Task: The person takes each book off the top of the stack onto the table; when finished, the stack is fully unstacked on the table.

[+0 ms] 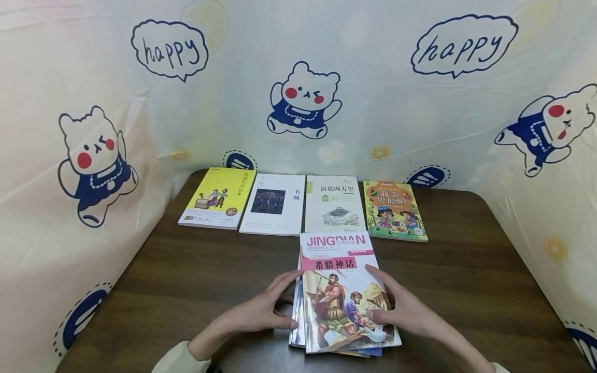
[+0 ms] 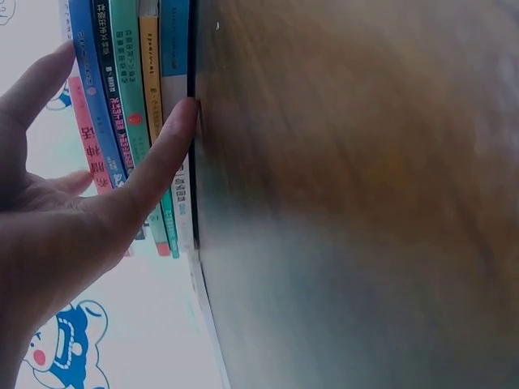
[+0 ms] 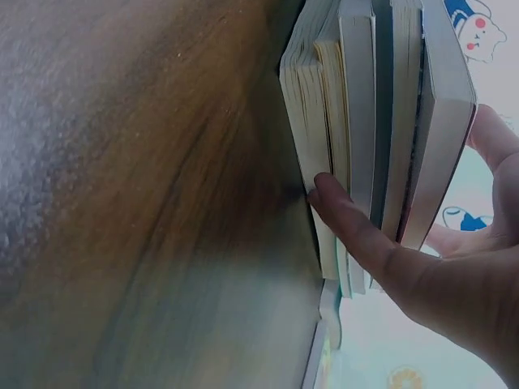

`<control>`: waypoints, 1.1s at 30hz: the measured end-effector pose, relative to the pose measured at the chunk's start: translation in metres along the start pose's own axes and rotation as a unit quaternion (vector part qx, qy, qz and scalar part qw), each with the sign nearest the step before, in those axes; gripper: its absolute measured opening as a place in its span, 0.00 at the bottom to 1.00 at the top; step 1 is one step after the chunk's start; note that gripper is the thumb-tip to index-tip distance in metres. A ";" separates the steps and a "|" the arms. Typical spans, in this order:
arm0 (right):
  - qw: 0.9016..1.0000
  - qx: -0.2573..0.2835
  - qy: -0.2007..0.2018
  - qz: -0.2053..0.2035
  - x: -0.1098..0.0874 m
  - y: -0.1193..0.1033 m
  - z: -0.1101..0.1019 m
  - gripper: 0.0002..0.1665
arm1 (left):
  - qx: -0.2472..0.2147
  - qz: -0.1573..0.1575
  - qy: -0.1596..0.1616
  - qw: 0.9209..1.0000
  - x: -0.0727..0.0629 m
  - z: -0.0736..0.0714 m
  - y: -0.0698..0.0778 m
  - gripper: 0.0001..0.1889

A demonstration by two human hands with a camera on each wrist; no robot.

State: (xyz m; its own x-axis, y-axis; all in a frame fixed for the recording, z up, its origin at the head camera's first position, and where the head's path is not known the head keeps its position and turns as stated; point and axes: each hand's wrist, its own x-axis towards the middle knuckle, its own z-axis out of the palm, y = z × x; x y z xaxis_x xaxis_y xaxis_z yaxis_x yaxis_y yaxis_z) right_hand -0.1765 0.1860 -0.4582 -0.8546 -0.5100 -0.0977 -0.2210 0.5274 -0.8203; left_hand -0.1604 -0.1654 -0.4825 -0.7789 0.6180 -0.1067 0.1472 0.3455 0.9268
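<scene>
A stack of several books lies near the front middle of the table, topped by a glossy book with a pink title band and painted figures [image 1: 336, 311]. Lower books [image 1: 298, 316] stick out a little along the left side and front edge. My left hand [image 1: 261, 308] rests at the stack's left side, thumb and fingers spread along the colourful spines [image 2: 122, 97] in the left wrist view. On the opposite side, my right hand [image 1: 408, 308] has its extended thumb and fingers against the page edges [image 3: 357, 121], seen in the right wrist view.
Behind the stack, a row holds a yellow book [image 1: 219, 197], a white book with a dark picture [image 1: 272, 207], a cream book with an airship drawing [image 1: 333, 202] and a smaller orange-green book [image 1: 396, 210]. A printed cloth [image 1: 382, 103] surrounds the dark wooden table [image 1: 200, 269].
</scene>
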 end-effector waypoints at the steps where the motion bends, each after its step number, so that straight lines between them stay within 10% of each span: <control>1: 1.000 0.004 -0.002 -0.001 0.000 0.001 -0.001 0.51 | -0.008 -0.002 -0.002 1.000 0.000 0.000 0.000 0.51; 33: 0.999 0.037 -0.005 0.023 -0.005 0.012 -0.010 0.49 | -0.002 0.003 -0.008 1.000 -0.001 0.001 0.003 0.46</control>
State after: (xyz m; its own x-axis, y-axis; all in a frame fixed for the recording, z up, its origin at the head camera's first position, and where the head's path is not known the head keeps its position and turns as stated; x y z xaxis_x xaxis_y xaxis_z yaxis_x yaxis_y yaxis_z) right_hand -0.1792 0.2019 -0.4624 -0.8586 -0.4926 -0.1419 -0.1451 0.4991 -0.8543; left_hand -0.1589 -0.1643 -0.4799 -0.7678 0.6319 -0.1061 0.1506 0.3390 0.9286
